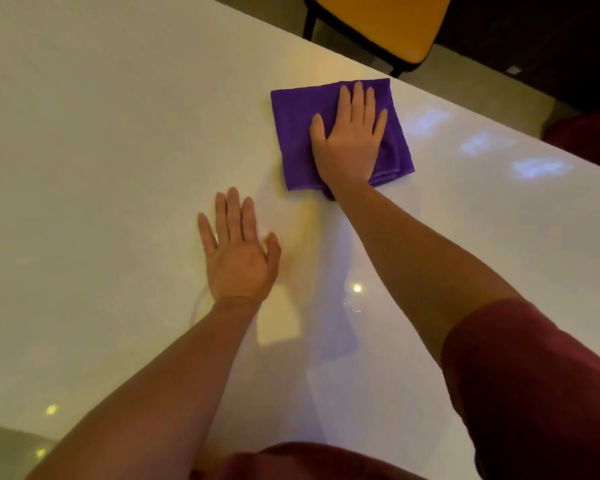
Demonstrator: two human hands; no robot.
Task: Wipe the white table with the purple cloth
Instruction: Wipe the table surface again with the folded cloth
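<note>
A folded purple cloth lies flat on the glossy white table, near the table's far right edge. My right hand rests palm down on the cloth's right half, fingers spread and pointing away from me. My left hand lies flat on the bare tabletop, nearer to me and left of the cloth, fingers straight and holding nothing.
A chair with an orange seat and black frame stands beyond the table's far edge. The table's right edge runs diagonally from top centre to right. Ceiling lights reflect on the surface. A dark red object sits at the right.
</note>
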